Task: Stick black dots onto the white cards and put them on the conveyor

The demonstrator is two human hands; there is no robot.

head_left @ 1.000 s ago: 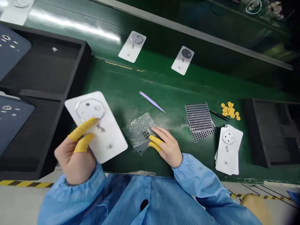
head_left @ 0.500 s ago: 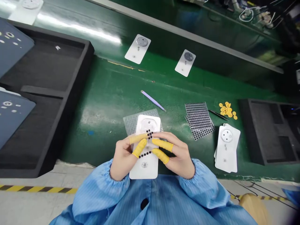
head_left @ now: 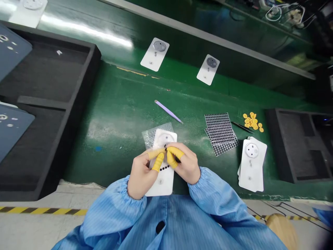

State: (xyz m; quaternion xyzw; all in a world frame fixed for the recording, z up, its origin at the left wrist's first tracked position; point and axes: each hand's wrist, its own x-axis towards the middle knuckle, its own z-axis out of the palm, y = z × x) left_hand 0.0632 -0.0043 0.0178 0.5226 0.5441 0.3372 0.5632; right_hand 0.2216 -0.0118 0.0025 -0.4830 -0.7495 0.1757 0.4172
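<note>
A white plate (head_left: 163,184) with a round socket recess lies in front of me, partly over a clear dotted sheet (head_left: 151,137). My left hand (head_left: 144,170), with yellow finger cots, is closed at the plate's left side, its fingertips near small black dots (head_left: 164,168). My right hand (head_left: 183,161), also in yellow cots, is pinched over the plate's middle, its fingertips meeting the left ones at the black dots. Whatever lies between the fingertips of either hand is too small to make out.
Beyond the hands lie purple tweezers (head_left: 169,111). To the right are black-dot sheets (head_left: 221,133), black tweezers (head_left: 242,127), yellow discs (head_left: 252,121) and stacked white plates (head_left: 252,170). Black trays (head_left: 84,86) flank the bench; two white plates (head_left: 155,55) lie farther back.
My right hand has moved left and its fingers have drawn together into a pinch. The left hand and the plate have shifted slightly, and the right fingers now cover some black dots.
</note>
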